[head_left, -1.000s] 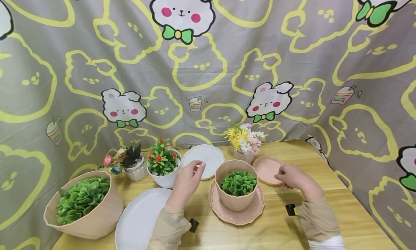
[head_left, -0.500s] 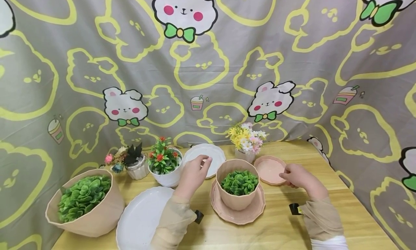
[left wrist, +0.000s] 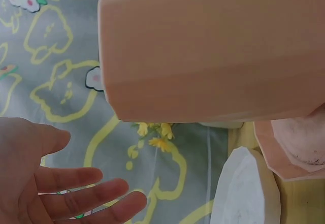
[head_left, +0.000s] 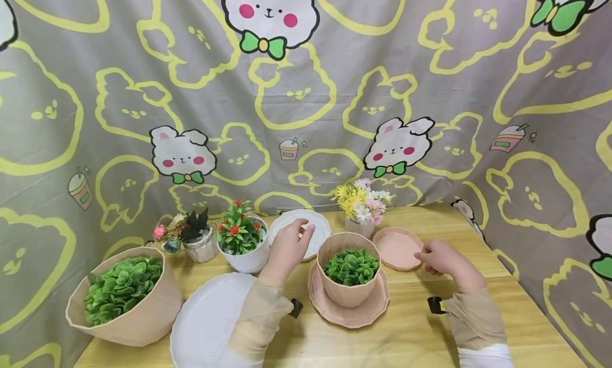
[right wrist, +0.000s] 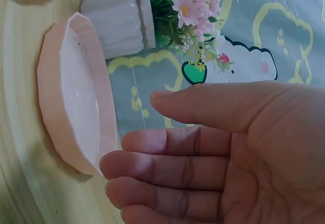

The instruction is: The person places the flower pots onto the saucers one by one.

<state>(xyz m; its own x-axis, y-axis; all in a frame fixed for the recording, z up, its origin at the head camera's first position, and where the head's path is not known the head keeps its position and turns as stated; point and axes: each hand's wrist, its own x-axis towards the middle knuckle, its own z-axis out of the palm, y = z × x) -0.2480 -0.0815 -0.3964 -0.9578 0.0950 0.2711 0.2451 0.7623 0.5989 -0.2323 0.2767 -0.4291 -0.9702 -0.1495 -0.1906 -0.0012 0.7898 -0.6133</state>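
Observation:
A peach pot of green leaves stands upright on a pink saucer. My left hand hovers to its left, near a round white saucer; in the left wrist view this hand has its fingers extended, holding nothing, beside the pot's wall. On the other side my right hand hangs by the right edge of a small pink saucer. The right wrist view shows that hand with loosely bent fingers and nothing in them; whether they touch the saucer I cannot tell.
At left stand a large peach pot of leaves and a large white plate. Behind are a white pot with red flowers, a ribbed pot and a daisy pot. A patterned curtain surrounds the table.
My left hand has drifted a little forward and right, toward the white saucer. My right hand has shifted slightly right along the small pink saucer's edge. The pots and saucers stay put.

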